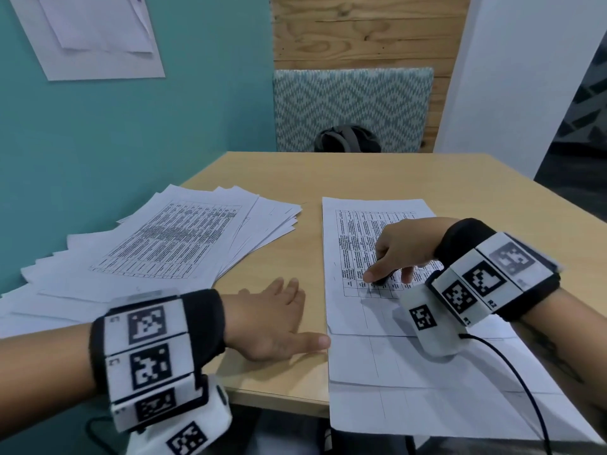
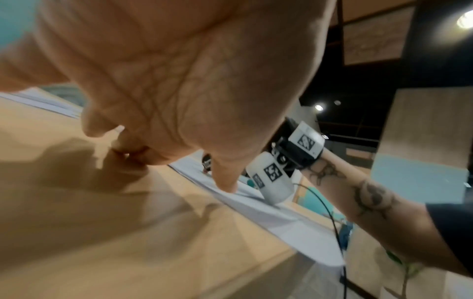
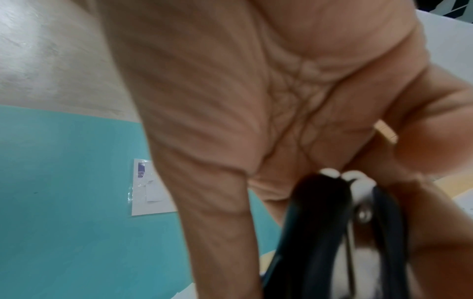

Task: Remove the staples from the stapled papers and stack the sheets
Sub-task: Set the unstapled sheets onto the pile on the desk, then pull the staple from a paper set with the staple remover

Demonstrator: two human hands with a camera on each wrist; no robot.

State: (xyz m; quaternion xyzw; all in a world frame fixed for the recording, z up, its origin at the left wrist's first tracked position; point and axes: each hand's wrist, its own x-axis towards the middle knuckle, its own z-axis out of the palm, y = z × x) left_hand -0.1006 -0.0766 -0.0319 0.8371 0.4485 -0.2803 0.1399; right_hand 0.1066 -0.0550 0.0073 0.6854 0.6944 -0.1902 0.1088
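A set of printed sheets [image 1: 394, 372] lies on the right of the wooden table [image 1: 328, 178], with its near end over the table's front edge. My right hand [image 1: 404, 254] hovers over the printed grid and grips a black staple remover [image 1: 382, 279], tip down on the paper. The right wrist view shows the staple remover [image 3: 332, 232] close up under the right hand [image 3: 230, 101]. My left hand [image 1: 272, 320] lies flat on the table beside the sheets, its thumb at their left edge. In the left wrist view the thumb [image 2: 225, 182] touches the sheets [image 2: 268, 214]. No staple is visible.
A fanned pile of loose printed sheets [image 1: 164, 244] covers the table's left side against the teal wall [image 1: 131, 126]. Behind the far edge stands a chair with a patterned back [image 1: 351, 103] and a dark bag [image 1: 346, 139]. A black cable [image 1: 525, 389] trails from my right wrist.
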